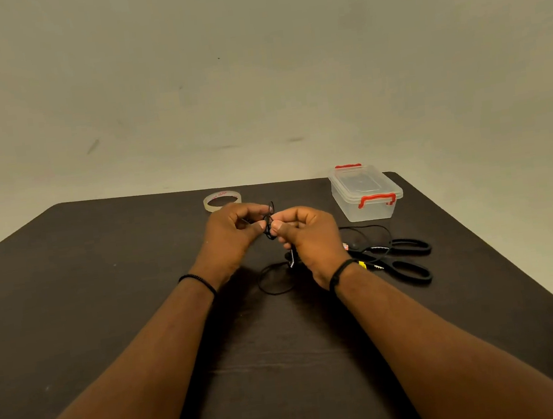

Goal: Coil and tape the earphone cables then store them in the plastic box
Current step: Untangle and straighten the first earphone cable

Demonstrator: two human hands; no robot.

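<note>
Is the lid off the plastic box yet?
No, the lid still sits on the box with its red clips in place, while both hands work on the cable.

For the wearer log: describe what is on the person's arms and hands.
Both forearms are bare, with no sleeves in view. The left wrist carries a thin black beaded band; the right wrist carries a black cord band. No rings, gloves or watch show.

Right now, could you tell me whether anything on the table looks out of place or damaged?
Nothing looks damaged or spilled. Both hands, left hand and right hand, pinch a black earphone cable. The tape roll, scissors and lidded plastic box sit tidily; another cable lies loose beside the scissors.
</note>
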